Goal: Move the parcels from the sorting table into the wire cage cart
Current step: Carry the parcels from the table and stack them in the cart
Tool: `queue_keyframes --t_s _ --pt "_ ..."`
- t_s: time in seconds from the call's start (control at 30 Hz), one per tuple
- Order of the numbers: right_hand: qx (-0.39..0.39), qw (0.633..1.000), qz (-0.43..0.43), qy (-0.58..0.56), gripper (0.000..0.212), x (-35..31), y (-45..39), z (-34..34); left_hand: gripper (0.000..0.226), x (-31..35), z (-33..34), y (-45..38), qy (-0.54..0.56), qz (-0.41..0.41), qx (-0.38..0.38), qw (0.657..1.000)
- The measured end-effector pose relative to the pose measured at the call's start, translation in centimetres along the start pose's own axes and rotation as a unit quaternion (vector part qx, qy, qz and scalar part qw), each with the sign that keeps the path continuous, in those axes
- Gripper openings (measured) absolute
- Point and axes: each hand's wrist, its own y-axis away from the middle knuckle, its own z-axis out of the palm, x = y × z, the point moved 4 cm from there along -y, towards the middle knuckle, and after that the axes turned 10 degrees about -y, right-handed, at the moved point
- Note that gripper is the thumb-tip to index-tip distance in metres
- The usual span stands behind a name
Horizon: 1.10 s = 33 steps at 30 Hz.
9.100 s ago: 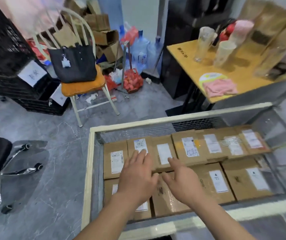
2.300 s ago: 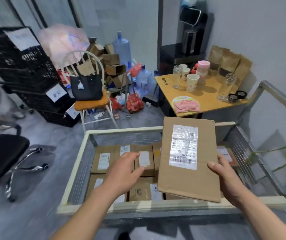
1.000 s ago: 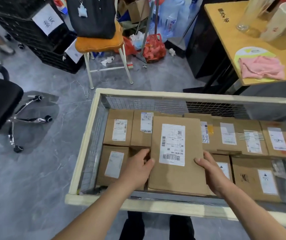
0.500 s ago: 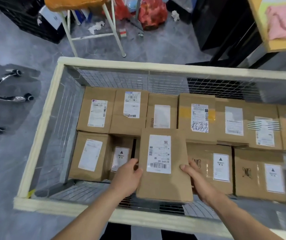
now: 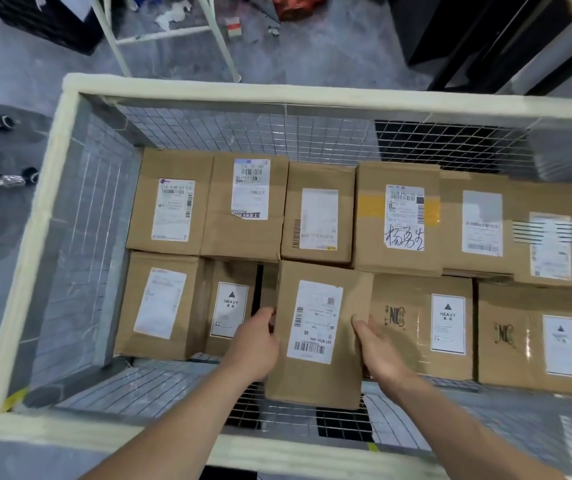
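I look down into the wire cage cart [image 5: 52, 216], its rim padded in cream foam. A brown cardboard parcel [image 5: 343, 306] with a white barcode label is low inside the cart, in the front row, over a gap between boxes. My left hand [image 5: 255, 344] grips its left edge and my right hand [image 5: 376, 348] grips its right edge. Several other labelled brown parcels lie packed in two rows on the cart floor, among them one marked HEAVY [image 5: 229, 308] just left of the held parcel and another HEAVY one [image 5: 447, 323] just right of it.
The back row holds a parcel with yellow tape and handwriting [image 5: 399, 216]. Bare wire mesh floor [image 5: 160, 382] shows along the near side of the cart. Beyond the cart stand white chair legs [image 5: 222, 43] on grey floor, with an office chair base [image 5: 0, 178] at the left.
Both hands have lowered the parcel from above the rim down among the boxes in the front row. The camera has tilted further down into the cart.
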Motion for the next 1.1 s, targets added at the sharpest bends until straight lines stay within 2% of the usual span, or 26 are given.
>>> queue_keyframes --t_s 0.1,0.33,0.6,0.73,0.87,1.1 --pt "0.018 1.000 -0.017 0.017 0.058 -0.2 -1.3 0.1 0.028 -0.1 0.6 -1.3 -0.017 -0.001 0.004 1.000" --pt "0.059 0.991 -0.050 0.106 0.051 -0.6 -4.6 0.2 0.013 -0.6 2.3 -4.4 -0.071 -0.030 0.004 0.997" --pt "0.089 0.957 -0.046 0.272 0.053 -3.4 -2.7 -0.1 0.007 0.4 0.8 -3.6 -0.215 -0.029 -0.011 0.976" --pt "0.091 0.938 -0.095 0.320 0.055 -6.3 1.7 -0.1 0.032 2.6 -1.8 -0.2 -0.285 0.033 0.012 0.958" --pt "0.097 0.922 -0.143 0.348 0.028 -8.8 7.4 -0.2 0.051 6.3 -5.7 4.2 -0.372 0.123 0.041 0.919" --pt "0.166 0.884 -0.241 0.366 0.049 -13.0 19.6 0.2 0.051 12.7 -11.6 12.8 -0.437 0.242 0.099 0.861"
